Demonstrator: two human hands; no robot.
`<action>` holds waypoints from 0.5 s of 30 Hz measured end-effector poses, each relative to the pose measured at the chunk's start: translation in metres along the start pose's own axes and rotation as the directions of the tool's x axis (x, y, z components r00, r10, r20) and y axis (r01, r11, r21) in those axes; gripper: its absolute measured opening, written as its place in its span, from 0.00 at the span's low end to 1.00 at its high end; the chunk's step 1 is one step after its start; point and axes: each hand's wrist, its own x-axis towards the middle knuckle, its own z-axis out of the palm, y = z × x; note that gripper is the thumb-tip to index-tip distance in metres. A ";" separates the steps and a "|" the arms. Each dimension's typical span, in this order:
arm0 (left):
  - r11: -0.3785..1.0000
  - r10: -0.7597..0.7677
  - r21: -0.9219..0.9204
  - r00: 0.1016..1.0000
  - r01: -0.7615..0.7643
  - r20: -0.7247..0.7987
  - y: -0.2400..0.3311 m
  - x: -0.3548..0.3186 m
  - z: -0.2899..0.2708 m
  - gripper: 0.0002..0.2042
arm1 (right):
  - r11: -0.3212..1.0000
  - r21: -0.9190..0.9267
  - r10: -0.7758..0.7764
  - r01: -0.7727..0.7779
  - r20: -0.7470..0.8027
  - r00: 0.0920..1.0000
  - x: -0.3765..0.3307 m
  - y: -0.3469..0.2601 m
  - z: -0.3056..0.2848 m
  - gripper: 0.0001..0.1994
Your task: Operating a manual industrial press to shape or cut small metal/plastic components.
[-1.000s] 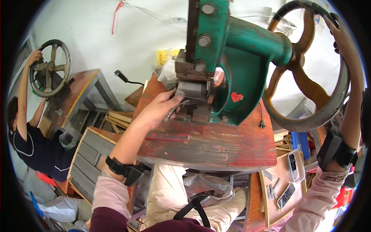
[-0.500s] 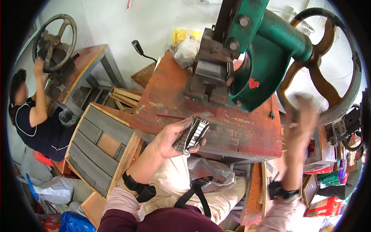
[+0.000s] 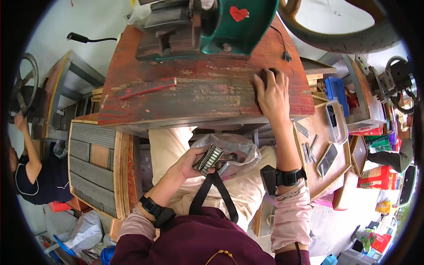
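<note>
My left hand point(image 3: 193, 162) is closed around a small stack of ridged metal strips point(image 3: 211, 158), above my lap and beside a clear plastic bag point(image 3: 247, 148). Light bands show on the stack's upper face; the fingers partly hide its lower side. On the right front of the worn red wooden table point(image 3: 212, 106) rests my right hand point(image 3: 273, 95), thumb apart and fingers bent with the tips down. Nothing shows in it. Left of that hand, a red bar point(image 3: 148, 87) lies on the tabletop, in front of the green press point(image 3: 234, 31) with its dark metal block.
A wooden-framed tray point(image 3: 118, 172) of grey ridged strips stands at left. At right, another wooden tray point(image 3: 316, 187) bears a phone point(image 3: 327, 159), loose strips and a clear plastic box point(image 3: 336, 121). The press's large handwheel point(image 3: 344, 42) overhangs the upper right. Another person point(image 3: 33, 172) works at far left.
My right hand has come from beside the handwheel down onto the tabletop. My left hand has lowered the strips from the table's front edge to above my lap. The view has tilted downward.
</note>
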 end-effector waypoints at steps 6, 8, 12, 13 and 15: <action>0.997 -0.002 0.079 0.994 0.011 -0.114 -0.003 0.010 0.020 0.22 | 1.000 0.010 0.028 -0.028 -0.001 1.000 -0.003 0.000 0.001 0.20; 0.996 -0.007 0.085 0.995 0.015 -0.096 -0.004 0.012 0.019 0.21 | 0.999 0.013 0.031 -0.031 -0.008 0.999 -0.005 0.001 0.001 0.19; 0.950 0.033 0.312 0.985 0.022 -0.170 -0.002 0.024 -0.020 0.18 | 1.000 0.004 0.022 -0.022 -0.023 0.999 -0.004 0.001 -0.001 0.19; 0.936 0.000 0.349 0.990 0.050 -0.142 0.001 0.031 -0.040 0.16 | 1.000 0.016 0.017 -0.016 -0.023 1.000 -0.003 -0.002 0.001 0.19; 0.935 0.008 0.338 0.949 0.104 -0.315 -0.010 0.065 -0.079 0.15 | 0.999 0.025 0.029 -0.029 -0.021 0.999 -0.003 0.000 0.000 0.19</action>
